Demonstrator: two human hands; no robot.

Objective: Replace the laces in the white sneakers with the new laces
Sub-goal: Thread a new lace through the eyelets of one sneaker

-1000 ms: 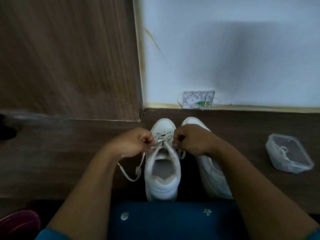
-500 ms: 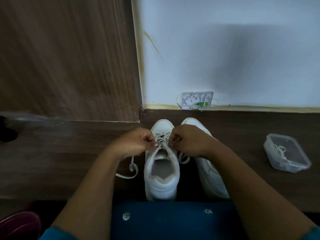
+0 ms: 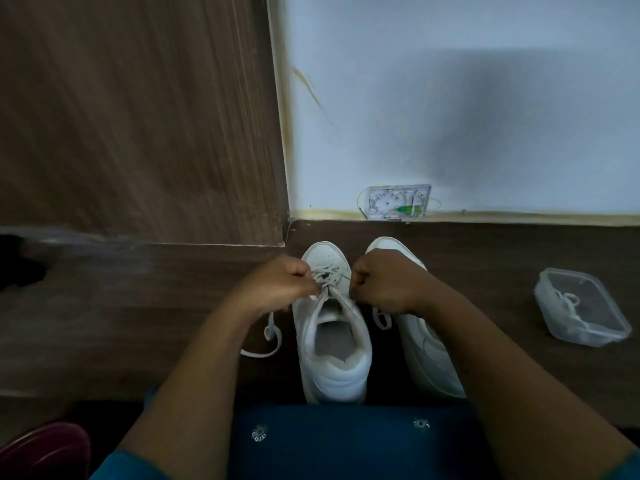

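Dark wood-grain surface runs across the view w/ both white sneakers near its middle, toes pointing at the back edge. The back edge meets a pale bluish wall on the right and a brown wood-grain panel on the left, and the two join at a corner just beyond the toes. A yellowish strip runs along the wall's base, and a broad soft shadow lies on the wall.

Left sneaker sits upright w/ its opening facing the camera. Right sneaker is just beside it, partly under the right forearm.

Left hand and right hand are both curled tight over the left sneaker's tongue area, each pinching the lace btwn thumb and fingertips at the upper eyelets. One loose lace end trails onto the surface left of the shoe. A short loop hangs btwn the two sneakers.

Clear plastic container sits well apart toward the right edge, w/ a pale lace bundle inside.

Small white box w/ a green part is at the wall's base, thin wires looping off it. A dark shape is at the left edge – can't tell what. Near edge: blue garment w/ metal studs, and a maroon rounded object at the near left corner.
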